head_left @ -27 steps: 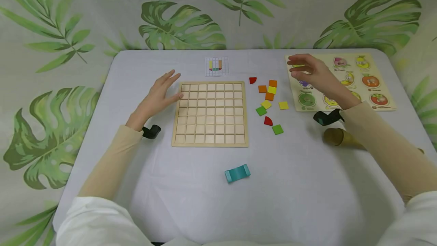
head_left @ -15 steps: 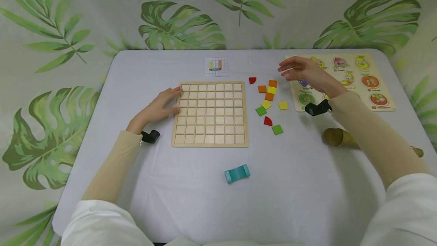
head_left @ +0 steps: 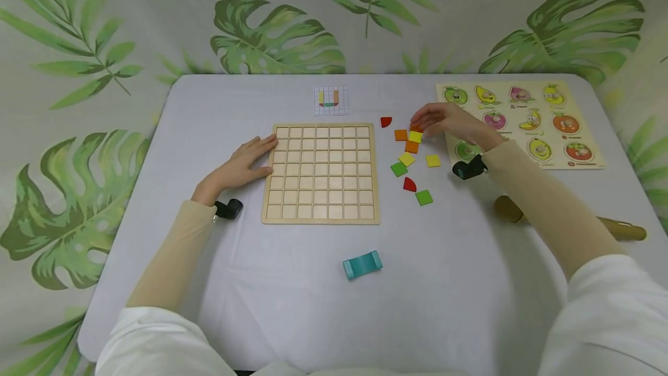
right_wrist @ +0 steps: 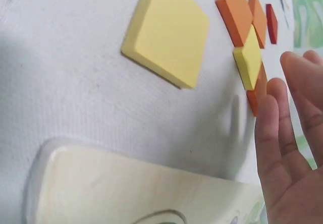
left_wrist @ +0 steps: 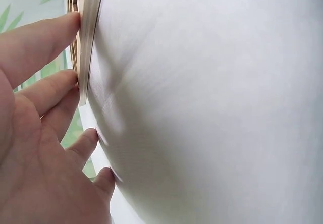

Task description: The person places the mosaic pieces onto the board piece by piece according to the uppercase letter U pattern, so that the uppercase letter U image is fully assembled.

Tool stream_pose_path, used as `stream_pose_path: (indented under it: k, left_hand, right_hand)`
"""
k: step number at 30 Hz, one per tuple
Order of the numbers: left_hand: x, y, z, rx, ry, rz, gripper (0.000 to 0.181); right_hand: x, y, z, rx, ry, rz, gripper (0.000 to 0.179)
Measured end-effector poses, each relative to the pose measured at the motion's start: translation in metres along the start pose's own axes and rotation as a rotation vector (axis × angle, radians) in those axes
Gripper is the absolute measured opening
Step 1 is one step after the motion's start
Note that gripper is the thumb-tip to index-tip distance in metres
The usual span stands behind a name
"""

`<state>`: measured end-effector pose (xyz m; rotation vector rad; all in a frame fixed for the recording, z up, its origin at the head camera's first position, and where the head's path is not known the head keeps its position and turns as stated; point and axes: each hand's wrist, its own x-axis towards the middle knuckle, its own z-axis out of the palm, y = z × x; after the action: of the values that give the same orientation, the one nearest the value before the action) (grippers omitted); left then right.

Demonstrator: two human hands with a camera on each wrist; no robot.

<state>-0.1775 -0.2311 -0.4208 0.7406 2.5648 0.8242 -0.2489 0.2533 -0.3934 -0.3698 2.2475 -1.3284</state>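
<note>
My left hand [head_left: 237,164] rests against the left edge of a wooden grid board [head_left: 320,222]. In the left wrist view, its thumb and fingertips touch the board's side [left_wrist: 92,32]. My right hand [head_left: 451,122] reaches over the far end of the loose tiles, fingers loosely bent. Its fingertips partly cover an orange tile [right_wrist: 256,93] beside a yellow tile [head_left: 416,137]; whether they touch it I cannot tell. Around there lie an orange tile [head_left: 400,135], a separate yellow tile [head_left: 433,161], a green tile [head_left: 424,197] and a red quarter-circle tile [head_left: 409,184].
A small pattern card [head_left: 331,110] with a coloured U lies behind the grid. Under the right hand's side sits a fruit puzzle board [head_left: 559,159]. A brown wooden stick-like object [head_left: 623,229] lies beneath the right forearm. A teal curved piece [head_left: 362,265] lies nearer the front.
My right hand has moved left and lower, from over the fruit puzzle to the tiles. My left hand has settled against the grid board's edge.
</note>
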Motion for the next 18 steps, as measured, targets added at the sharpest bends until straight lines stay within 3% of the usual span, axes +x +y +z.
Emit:
stream_pose_path:
  k: [11, 18]
  left_hand:
    - [-0.001, -0.005, 0.0, 0.011, -0.011, -0.011, 0.068]
    - [-0.001, -0.007, 0.001, 0.014, -0.007, -0.01, 0.068]
  right_hand:
    - [0.007, 0.002, 0.014, -0.194, 0.05, 0.06, 0.033]
    - [0.008, 0.003, 0.019, -0.284, 0.058, 0.045, 0.031]
